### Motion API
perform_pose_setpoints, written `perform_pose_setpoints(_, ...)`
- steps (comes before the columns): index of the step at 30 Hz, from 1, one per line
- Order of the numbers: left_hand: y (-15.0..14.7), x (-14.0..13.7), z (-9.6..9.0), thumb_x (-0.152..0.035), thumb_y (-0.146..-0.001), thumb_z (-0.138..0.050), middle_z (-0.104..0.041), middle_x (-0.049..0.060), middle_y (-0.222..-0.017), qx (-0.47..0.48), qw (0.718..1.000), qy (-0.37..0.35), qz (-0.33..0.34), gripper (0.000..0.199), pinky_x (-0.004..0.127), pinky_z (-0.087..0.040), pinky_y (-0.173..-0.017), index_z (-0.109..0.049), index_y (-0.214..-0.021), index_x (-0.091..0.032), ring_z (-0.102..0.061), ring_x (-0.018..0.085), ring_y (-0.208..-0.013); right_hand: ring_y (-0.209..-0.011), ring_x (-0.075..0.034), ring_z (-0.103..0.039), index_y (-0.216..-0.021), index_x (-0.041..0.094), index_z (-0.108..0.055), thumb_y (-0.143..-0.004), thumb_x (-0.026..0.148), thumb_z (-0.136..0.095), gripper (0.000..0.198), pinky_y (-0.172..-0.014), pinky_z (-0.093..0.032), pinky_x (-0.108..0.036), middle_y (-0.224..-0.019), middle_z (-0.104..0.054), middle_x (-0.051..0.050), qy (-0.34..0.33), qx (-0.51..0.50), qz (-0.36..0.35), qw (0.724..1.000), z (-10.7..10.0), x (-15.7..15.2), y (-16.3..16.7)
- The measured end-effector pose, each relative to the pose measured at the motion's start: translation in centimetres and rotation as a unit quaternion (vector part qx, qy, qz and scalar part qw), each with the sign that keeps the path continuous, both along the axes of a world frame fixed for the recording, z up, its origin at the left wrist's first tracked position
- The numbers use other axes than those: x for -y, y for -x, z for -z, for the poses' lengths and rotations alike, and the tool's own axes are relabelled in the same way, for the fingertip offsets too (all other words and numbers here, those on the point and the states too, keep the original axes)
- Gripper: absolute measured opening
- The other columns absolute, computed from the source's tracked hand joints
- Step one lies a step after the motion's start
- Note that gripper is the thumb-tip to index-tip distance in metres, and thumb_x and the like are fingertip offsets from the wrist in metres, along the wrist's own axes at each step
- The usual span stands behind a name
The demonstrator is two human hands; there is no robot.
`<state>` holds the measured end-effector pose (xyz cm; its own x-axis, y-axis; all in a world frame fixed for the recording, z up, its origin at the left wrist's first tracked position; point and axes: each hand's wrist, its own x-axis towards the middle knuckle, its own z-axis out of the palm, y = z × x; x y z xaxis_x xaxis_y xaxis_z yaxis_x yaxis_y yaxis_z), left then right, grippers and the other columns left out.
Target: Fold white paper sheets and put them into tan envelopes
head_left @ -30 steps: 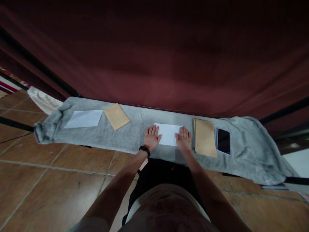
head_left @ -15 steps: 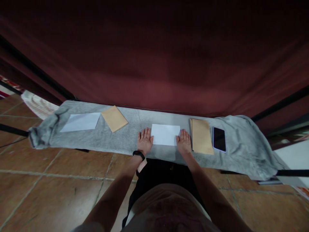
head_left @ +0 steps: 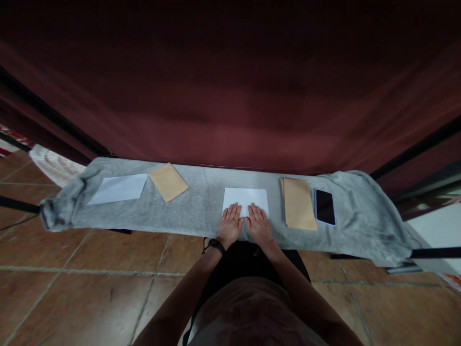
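A white sheet of paper [head_left: 245, 194] lies flat on the grey cloth in front of me. My left hand [head_left: 229, 224] rests palm down on its near left part, fingers stretched out. Beside it, my right hand [head_left: 258, 223] is laid flat over the near right part, its fingers pointing away from me. The thumbs almost meet at the paper's near edge, and the hands cover much of that edge. Neither hand grips anything.
Grey cloth [head_left: 201, 211] covers the long narrow surface. To the left lie another white sheet [head_left: 118, 188] and a brown envelope [head_left: 169, 181]. On the right are stacked brown envelopes [head_left: 299, 204] and a phone [head_left: 324, 206]. A dark red curtain [head_left: 230, 120] hangs behind.
Both hands have moved inward from the paper's left and right sides to its near edge, where they now lie side by side. The paper stays in about the same place.
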<state>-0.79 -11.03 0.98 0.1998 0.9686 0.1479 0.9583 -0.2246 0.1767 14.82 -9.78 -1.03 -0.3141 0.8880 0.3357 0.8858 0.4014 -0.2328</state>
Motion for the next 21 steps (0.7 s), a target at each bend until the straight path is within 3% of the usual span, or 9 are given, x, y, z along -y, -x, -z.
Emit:
perform_pose_setpoints(10,3.2,0.9,0.3,-0.039,-0.103,-0.034,-0.036,0.015,-0.160,0.012,0.995,-0.011,-0.102,0.060,0.047,-0.027,-0.123,-0.034,-0.155,-0.009,-0.029,0.028,-0.150,-0.142,-0.032,-0.043,-0.153,0.004,-0.036,-0.103,0.038,-0.038,0.061,-0.116,-0.033,-0.050,-0.154,-0.044,-0.022,-0.017,0.018,0.064,0.998,0.1,0.8,-3.9)
perform_pose_setpoints(15,2.4,1.3,-0.3,-0.038,-0.104,-0.032,-0.037,0.019,-0.158,0.018,0.989,-0.034,-0.142,0.060,0.052,-0.026,-0.123,-0.035,-0.155,-0.008,-0.030,0.031,-0.150,-0.141,-0.032,-0.043,-0.153,0.004,-0.035,-0.104,0.039,-0.035,0.061,-0.116,-0.033,-0.051,-0.154,-0.044,-0.023,-0.027,0.019,0.083,0.996,0.3,1.4,-4.5)
perform_pose_setpoints(21,-3.2,0.4,-1.1,-0.040,-0.105,-0.026,-0.030,0.012,-0.163,0.037,0.999,0.001,-0.004,0.059,0.045,-0.024,-0.125,-0.030,-0.157,-0.010,-0.020,0.024,-0.154,-0.142,-0.034,-0.041,-0.152,0.001,-0.036,-0.104,0.039,-0.036,0.061,-0.115,-0.032,-0.052,-0.154,-0.042,-0.025,-0.021,0.027,0.080,0.996,0.3,1.4,-4.5)
